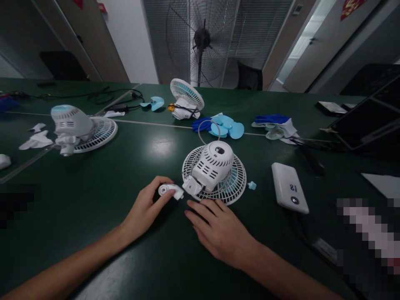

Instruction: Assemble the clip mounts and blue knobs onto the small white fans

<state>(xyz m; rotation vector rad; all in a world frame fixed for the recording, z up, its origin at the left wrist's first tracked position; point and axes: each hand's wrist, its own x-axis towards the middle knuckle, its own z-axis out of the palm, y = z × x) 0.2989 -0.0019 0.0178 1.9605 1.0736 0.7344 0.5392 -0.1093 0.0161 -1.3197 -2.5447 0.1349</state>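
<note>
A white fan head [215,160] lies grille-down on the dark green table, its motor housing up and a white joint piece at its lower left. My left hand [150,204] pinches a small white plastic part [170,191] between thumb and fingers, just left of that joint. At the near edge of the grille, my right hand [218,231] rests palm-down with its fingers spread, nothing seen in it. Right of the grille lies a small light blue knob [252,185]. Light blue blades [227,126] lie behind the fan head.
Another fan head [73,125] lies at the left, a third [186,100] at the back. Gloves [275,125], a white power bank [289,187] and a dark screen [371,116] are on the right. Cables [106,96] run along the back left.
</note>
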